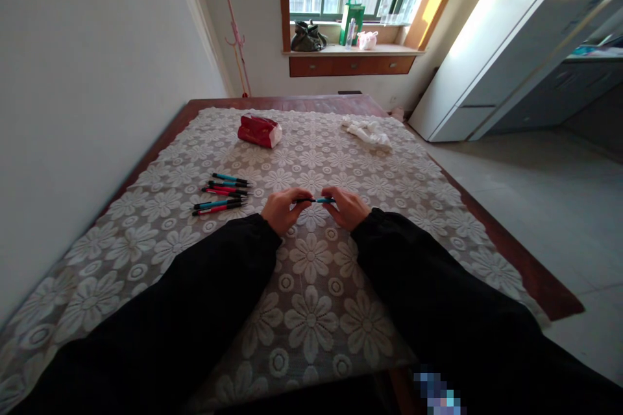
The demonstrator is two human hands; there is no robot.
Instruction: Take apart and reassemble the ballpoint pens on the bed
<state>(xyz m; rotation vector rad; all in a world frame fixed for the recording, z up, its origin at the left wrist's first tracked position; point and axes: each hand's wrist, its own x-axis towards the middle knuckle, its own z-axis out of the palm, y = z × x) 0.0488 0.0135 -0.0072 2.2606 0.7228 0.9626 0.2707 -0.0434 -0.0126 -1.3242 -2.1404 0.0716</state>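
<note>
Both my hands are closed on one slim teal-and-black plastic pen (315, 200), held level just above the middle of the table. My left hand (281, 209) pinches the dark end between thumb and fingertips, and my right hand (350, 207) pinches the teal end the same way, so the pen bridges the short gap between them. Black sleeves cover both my forearms down to the wrists.

Under my hands lies a cream lace tablecloth with large flower patterns (311, 311), spread over a dark red-brown wooden table (540, 282). To the left of my left hand, near but apart from it, a small group of teal, red and black pens (222, 194) lies flat on the cloth, roughly side by side. Farther off, toward the far edge, sits a red soft pack of tissues with a white end (259, 130), and to its right a crumpled white cloth (367, 132). Beyond the table a wooden window sill (350, 50) holds a dark bag (307, 37) and a green paper bag (353, 18).
</note>
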